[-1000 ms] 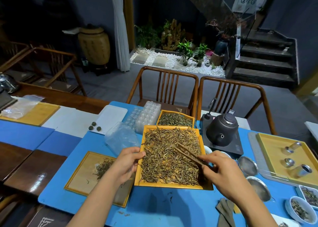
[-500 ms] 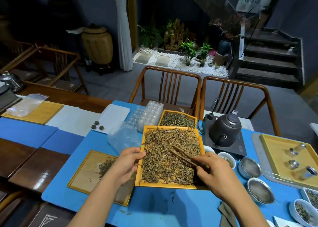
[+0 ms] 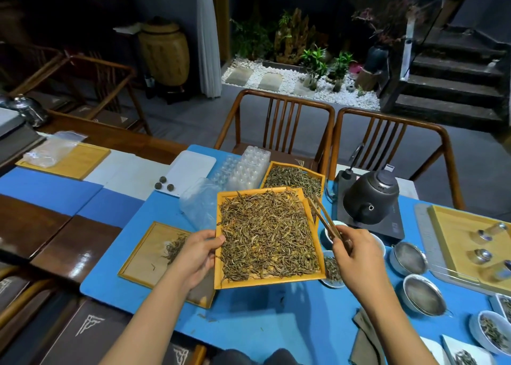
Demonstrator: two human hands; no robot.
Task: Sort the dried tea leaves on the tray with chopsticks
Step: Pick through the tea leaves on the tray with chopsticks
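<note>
While the left hand grips the orange tray's left rim, the right hand pinches chopsticks whose tips lie past the dried tea leaves' far-right corner.

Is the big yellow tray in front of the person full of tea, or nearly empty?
Full. Dried tea leaves cover nearly the whole floor of the yellow tray rim to rim, with only slivers of yellow showing through.

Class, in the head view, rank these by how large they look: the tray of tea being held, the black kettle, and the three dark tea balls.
Largest to smallest:
1. held tray
2. black kettle
3. tea balls
</note>
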